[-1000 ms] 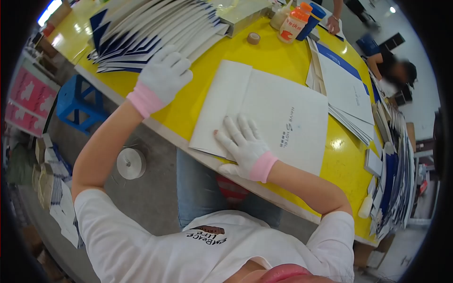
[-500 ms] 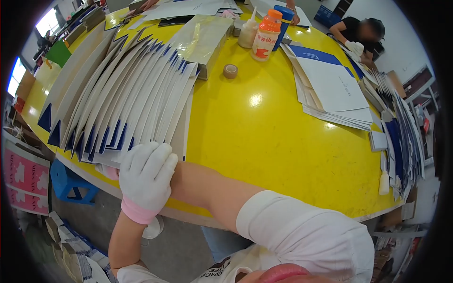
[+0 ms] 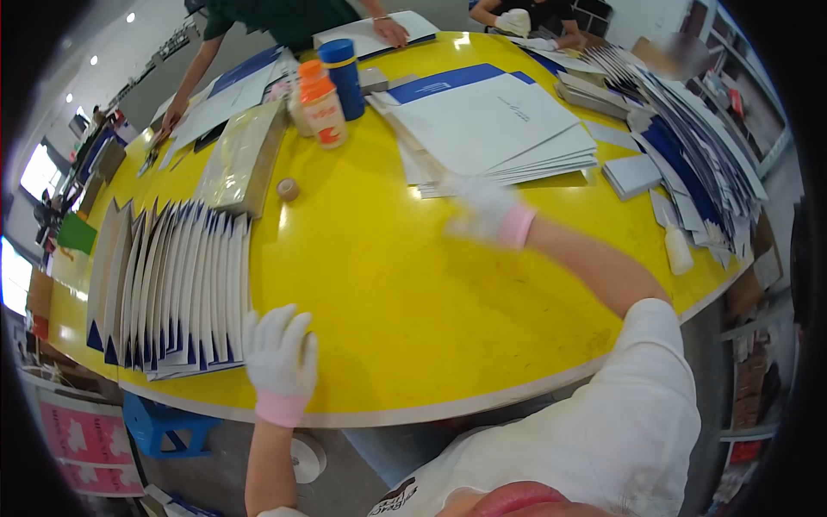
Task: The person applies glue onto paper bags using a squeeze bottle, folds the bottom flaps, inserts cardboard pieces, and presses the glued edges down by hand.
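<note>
Head view: your open left hand (image 3: 282, 360) could bump and topple the folders (image 3: 181, 289) beside it; right of them, your right hand (image 3: 487, 213) blurs, grip unclear.

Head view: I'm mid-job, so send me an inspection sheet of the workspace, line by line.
Surface: yellow table, glossy, pale edge.
Job's things: folder row upright at picture left; folder stack lying flat, fanned, farther back.
Clutter: orange-capped bottle, blue cup, tape roll; white bottle at picture right.
Hands: left hand gloved, open, beside the row, contact unclear; right hand gloved, blurred, near the stack, grip unclear.
Cables: nothing seen.
Surroundings: two people across the table; blue stool at lower left.
</note>
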The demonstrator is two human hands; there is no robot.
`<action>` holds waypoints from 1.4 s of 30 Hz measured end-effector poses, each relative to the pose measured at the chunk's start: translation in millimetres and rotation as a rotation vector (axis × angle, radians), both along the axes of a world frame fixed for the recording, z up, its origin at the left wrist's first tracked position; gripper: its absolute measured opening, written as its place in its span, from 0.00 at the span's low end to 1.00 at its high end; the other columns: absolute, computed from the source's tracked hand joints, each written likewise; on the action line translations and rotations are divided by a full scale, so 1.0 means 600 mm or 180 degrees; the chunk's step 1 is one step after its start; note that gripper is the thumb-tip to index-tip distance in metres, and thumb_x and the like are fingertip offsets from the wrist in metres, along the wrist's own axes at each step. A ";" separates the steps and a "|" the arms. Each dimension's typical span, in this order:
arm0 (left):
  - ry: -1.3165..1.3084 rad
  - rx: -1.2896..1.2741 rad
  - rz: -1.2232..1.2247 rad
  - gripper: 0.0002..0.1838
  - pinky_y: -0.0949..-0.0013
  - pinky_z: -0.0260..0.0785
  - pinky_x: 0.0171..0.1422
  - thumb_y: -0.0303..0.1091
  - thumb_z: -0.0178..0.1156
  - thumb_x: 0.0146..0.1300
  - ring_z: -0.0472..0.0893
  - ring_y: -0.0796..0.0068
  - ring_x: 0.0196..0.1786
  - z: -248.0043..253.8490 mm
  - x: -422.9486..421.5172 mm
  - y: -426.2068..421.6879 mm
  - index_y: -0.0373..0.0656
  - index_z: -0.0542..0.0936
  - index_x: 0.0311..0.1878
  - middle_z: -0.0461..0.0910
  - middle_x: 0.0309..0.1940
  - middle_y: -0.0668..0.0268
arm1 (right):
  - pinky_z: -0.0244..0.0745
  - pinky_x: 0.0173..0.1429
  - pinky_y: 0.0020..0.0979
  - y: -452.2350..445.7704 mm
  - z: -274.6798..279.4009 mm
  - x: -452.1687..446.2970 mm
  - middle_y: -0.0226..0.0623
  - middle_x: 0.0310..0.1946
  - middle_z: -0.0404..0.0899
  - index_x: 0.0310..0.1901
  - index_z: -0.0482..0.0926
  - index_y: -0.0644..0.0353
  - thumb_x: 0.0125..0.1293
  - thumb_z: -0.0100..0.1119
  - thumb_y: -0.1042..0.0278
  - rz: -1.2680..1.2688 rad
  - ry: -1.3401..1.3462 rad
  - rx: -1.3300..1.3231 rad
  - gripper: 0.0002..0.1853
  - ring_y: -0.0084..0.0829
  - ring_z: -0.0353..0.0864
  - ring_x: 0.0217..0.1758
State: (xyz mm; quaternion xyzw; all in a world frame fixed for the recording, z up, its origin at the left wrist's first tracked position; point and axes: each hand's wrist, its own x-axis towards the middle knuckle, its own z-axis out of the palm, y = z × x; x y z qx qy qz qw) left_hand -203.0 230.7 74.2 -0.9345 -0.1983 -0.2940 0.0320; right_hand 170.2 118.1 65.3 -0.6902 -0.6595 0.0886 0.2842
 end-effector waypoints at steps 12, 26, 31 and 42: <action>-0.0763 -0.1773 -0.0001 0.24 0.59 0.65 0.67 0.40 0.65 0.60 0.73 0.49 0.62 -0.075 0.556 -0.019 0.39 0.77 0.57 0.72 0.61 0.48 | 0.59 0.69 0.45 -0.034 0.001 0.462 0.46 0.64 0.69 0.66 0.69 0.53 0.55 0.61 0.35 -0.3046 -0.1216 -0.1291 0.41 0.45 0.65 0.68; -0.1210 -0.3570 0.0499 0.21 0.70 0.75 0.46 0.21 0.60 0.53 0.79 0.68 0.45 -0.113 0.347 -0.037 0.33 0.73 0.53 0.73 0.52 0.53 | 0.77 0.51 0.36 -0.277 0.072 0.322 0.44 0.50 0.81 0.56 0.74 0.67 0.56 0.70 0.62 -0.1755 0.0778 -0.2149 0.28 0.35 0.82 0.48; -0.1460 -0.4793 -0.0164 0.33 0.77 0.71 0.35 0.17 0.56 0.53 0.78 0.77 0.38 -0.090 0.203 -0.107 0.32 0.64 0.66 0.78 0.46 0.58 | 0.74 0.59 0.31 -0.410 0.023 0.149 0.42 0.55 0.78 0.62 0.70 0.71 0.63 0.62 0.69 -0.1151 0.2396 -0.0075 0.27 0.30 0.78 0.56; -0.0550 -0.5626 -0.0856 0.35 0.71 0.70 0.55 0.17 0.54 0.45 0.78 0.71 0.49 -0.072 0.013 -0.103 0.30 0.68 0.64 0.77 0.51 0.59 | 0.66 0.68 0.38 -0.426 -0.095 -0.054 0.43 0.60 0.74 0.64 0.70 0.65 0.64 0.62 0.66 -0.0895 0.5317 0.0861 0.27 0.39 0.73 0.64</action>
